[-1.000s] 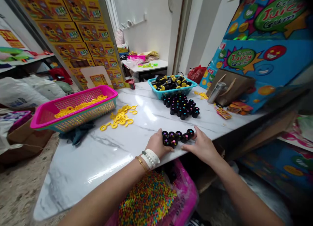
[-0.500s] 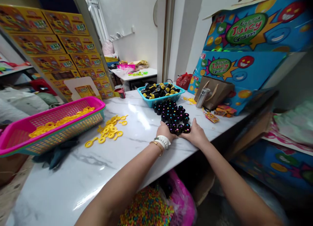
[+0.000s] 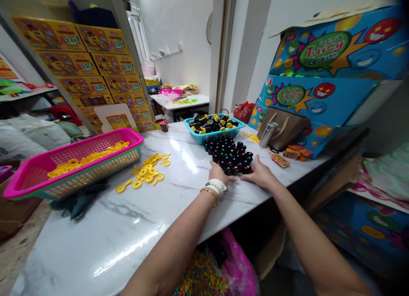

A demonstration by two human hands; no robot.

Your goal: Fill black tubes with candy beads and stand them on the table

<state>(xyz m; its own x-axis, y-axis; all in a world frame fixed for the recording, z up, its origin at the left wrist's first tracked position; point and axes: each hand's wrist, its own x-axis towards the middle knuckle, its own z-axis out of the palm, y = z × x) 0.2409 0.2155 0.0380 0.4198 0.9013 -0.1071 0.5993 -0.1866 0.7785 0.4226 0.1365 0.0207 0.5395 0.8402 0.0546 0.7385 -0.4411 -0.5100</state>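
Observation:
A cluster of small black cups (image 3: 230,155) with coloured sweets inside stands on the white marble table (image 3: 134,227). My left hand (image 3: 220,174) rests against the cluster's near left edge, fingers flat along the cups. At the near right edge lies my right hand (image 3: 261,175), fingers stretched out and touching the cups. Neither hand grips anything. Just behind the cluster sits a blue basket (image 3: 213,127) of black and yellow parts.
A pink basket (image 3: 73,161) of yellow rings overhangs the table's left side, with loose yellow rings (image 3: 145,173) beside it. A brown bag (image 3: 283,127), a metal cylinder (image 3: 267,134) and blue gum boxes (image 3: 319,74) stand right. A pink bag of coloured sweets (image 3: 204,279) sits below.
Both hands slid a small group of black cups away across the table until it joined the larger cluster by the blue basket. The camera view shifted with them.

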